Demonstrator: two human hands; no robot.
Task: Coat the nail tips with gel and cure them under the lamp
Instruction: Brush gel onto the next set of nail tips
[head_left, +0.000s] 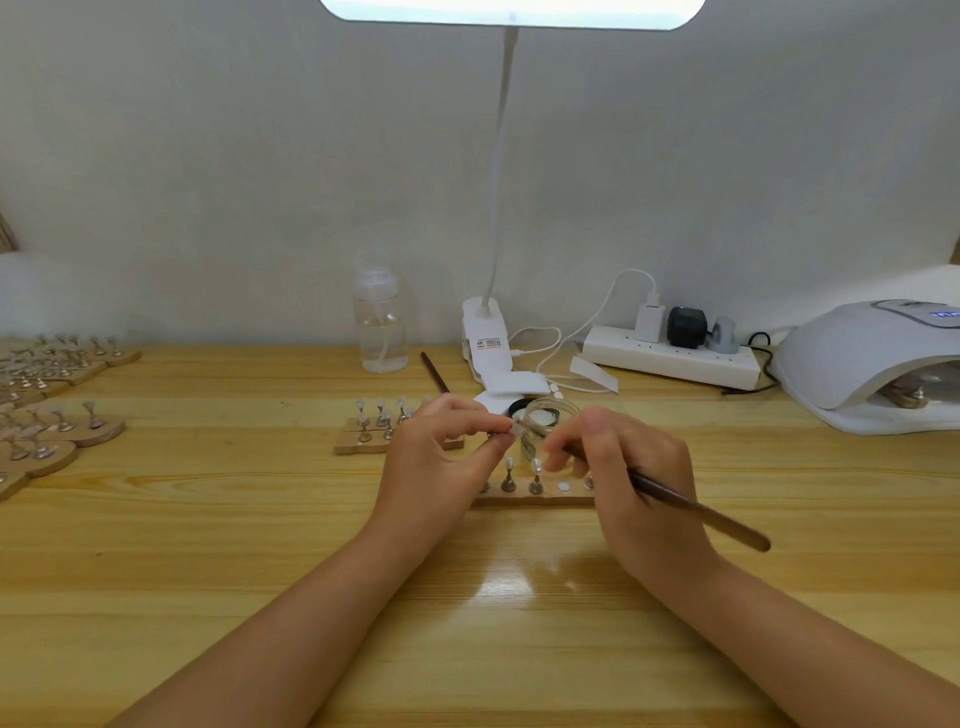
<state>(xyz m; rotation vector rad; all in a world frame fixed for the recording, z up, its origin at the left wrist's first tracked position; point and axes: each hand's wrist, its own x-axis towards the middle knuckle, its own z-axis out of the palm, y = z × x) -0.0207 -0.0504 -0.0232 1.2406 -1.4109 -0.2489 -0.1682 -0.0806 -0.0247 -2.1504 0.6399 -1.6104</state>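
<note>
While the left hand (441, 447) pinches a small pale nail tip on its metal stand (515, 427) above the light wooden tabletop (260, 519), the right hand (618, 467) grips a slim brown brush (696, 512), which should stroke thinly, sparing the edges.

On the table (208, 545), a holder (535, 500) with tips lay between the hands, a jar (550, 415) behind it. A second holder (363, 441) sat to its left. More holders (57, 415) lay far left. A bottle (381, 322), lamp clamp (485, 338) and power strip (670, 358) stood along the wall; the curing lamp (872, 358) was far right.
</note>
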